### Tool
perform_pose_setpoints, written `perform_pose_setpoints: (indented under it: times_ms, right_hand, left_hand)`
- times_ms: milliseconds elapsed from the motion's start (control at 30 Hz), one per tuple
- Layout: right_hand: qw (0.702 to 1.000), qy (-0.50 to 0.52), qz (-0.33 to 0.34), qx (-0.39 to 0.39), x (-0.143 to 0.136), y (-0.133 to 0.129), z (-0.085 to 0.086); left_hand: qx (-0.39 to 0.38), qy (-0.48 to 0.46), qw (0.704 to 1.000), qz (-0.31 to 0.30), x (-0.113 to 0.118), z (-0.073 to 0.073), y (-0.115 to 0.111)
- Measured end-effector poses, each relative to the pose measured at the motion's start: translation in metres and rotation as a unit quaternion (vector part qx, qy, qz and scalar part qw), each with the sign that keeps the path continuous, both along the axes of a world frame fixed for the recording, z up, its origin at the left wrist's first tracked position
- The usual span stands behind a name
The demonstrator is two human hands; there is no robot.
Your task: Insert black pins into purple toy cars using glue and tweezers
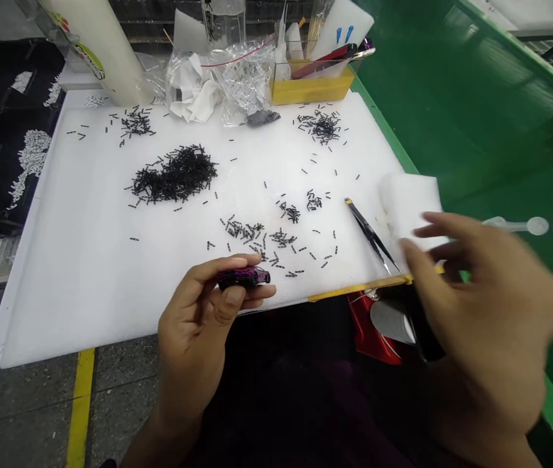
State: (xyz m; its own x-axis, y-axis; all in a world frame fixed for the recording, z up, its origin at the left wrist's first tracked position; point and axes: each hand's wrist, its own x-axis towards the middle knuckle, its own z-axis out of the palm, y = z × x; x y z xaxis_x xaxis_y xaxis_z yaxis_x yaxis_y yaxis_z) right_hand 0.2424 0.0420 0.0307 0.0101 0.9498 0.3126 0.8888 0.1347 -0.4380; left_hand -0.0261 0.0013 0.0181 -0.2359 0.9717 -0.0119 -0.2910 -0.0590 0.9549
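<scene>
My left hand (203, 318) grips a small purple and black toy car (244, 277) between thumb and fingers at the front edge of the white foam sheet (76, 273). To the right, my right hand (486, 305) is raised and blurred by motion, its thumb and fingers apart with nothing seen between them. Behind its fingertips lies a white foam block (410, 201). Black tweezers (371, 233) rest on the sheet left of that hand. Small black parts (281, 238) are scattered beyond the car, with a large dark pile (176, 174) farther back.
Along the back stand a large pale bottle (103, 58), plastic bags (247, 81) and a yellow-based box (310, 88) of tools. Black trays (0, 123) with white parts are at left. A red object (371, 331) sits below the front edge. A clear plastic spoon (520, 225) lies right.
</scene>
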Motion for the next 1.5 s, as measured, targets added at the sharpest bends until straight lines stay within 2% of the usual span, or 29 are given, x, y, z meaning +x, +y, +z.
perform_pose_setpoints:
  times_ms: [67, 133, 200, 267, 333, 433, 500, 567, 633, 733, 833, 933, 1000, 1100, 1200, 1267, 1367, 1500]
  right_hand:
    - [0.996, -0.082, -0.020, -0.028, 0.002, 0.009, -0.007]
    - [0.995, -0.086, -0.007, -0.050, 0.004, 0.022, -0.015]
    - [0.999, -0.009, -0.013, -0.031, 0.003, 0.028, -0.019]
    - [0.992, 0.121, -0.028, -0.003, -0.004, 0.026, -0.019]
    - [0.966, 0.257, -0.015, -0.019, -0.017, 0.020, -0.016]
    - [0.903, 0.418, 0.054, -0.079, -0.041, 0.013, -0.017]
    - [0.862, 0.492, 0.089, -0.089, -0.056, 0.013, -0.021]
    - [0.844, 0.521, 0.099, -0.077, -0.069, 0.015, -0.028]
    - [0.854, 0.509, 0.094, -0.049, -0.078, 0.017, -0.035]
    - [0.886, 0.456, 0.086, -0.007, -0.084, 0.018, -0.043]
    - [0.896, 0.433, 0.099, -0.002, -0.086, 0.018, -0.046]
    - [0.893, 0.437, 0.102, 0.003, -0.088, 0.015, -0.042]
    - [0.877, 0.471, 0.094, 0.002, -0.088, 0.013, -0.035]
    - [0.817, 0.565, 0.105, -0.049, -0.085, 0.011, -0.017]
    - [0.742, 0.638, 0.143, -0.149, -0.079, 0.013, 0.000]
    - [0.707, 0.659, 0.153, -0.206, -0.078, 0.016, 0.009]
    - [0.689, 0.663, 0.151, -0.251, -0.079, 0.018, 0.015]
    - [0.689, 0.657, 0.150, -0.267, -0.083, 0.018, 0.016]
  left_hand:
    - [-0.001, 0.006, 1.000, 0.001, -0.003, 0.001, -0.001]
    - [-0.015, 0.001, 1.000, 0.001, -0.003, 0.002, -0.004]
    - [-0.030, -0.008, 1.000, -0.001, -0.002, 0.002, -0.006]
    - [-0.041, -0.015, 0.999, -0.003, 0.001, 0.003, -0.007]
    - [-0.049, -0.019, 0.999, 0.000, 0.003, 0.003, -0.008]
    - [-0.054, -0.022, 0.998, 0.009, 0.003, 0.003, -0.008]
    - [-0.047, -0.022, 0.999, 0.004, 0.002, 0.002, -0.008]
    - [-0.043, -0.021, 0.999, -0.002, 0.000, 0.001, -0.007]
    - [-0.040, -0.023, 0.999, -0.003, -0.001, 0.001, -0.008]
    - [-0.042, -0.029, 0.999, 0.004, -0.001, 0.001, -0.008]
    - [-0.050, -0.036, 0.998, 0.005, 0.000, 0.002, -0.009]
    - [-0.052, -0.039, 0.998, 0.001, -0.001, 0.002, -0.009]
    - [-0.046, -0.034, 0.998, -0.014, -0.001, 0.002, -0.009]
    - [-0.047, -0.016, 0.998, -0.046, 0.000, 0.003, -0.007]
    - [-0.056, 0.019, 0.993, -0.100, 0.001, 0.004, -0.003]
    - [-0.056, 0.046, 0.988, -0.139, 0.001, 0.004, -0.001]
    - [-0.058, 0.080, 0.981, -0.167, 0.000, 0.003, 0.000]
    - [-0.049, 0.118, 0.978, -0.164, 0.001, 0.003, -0.001]
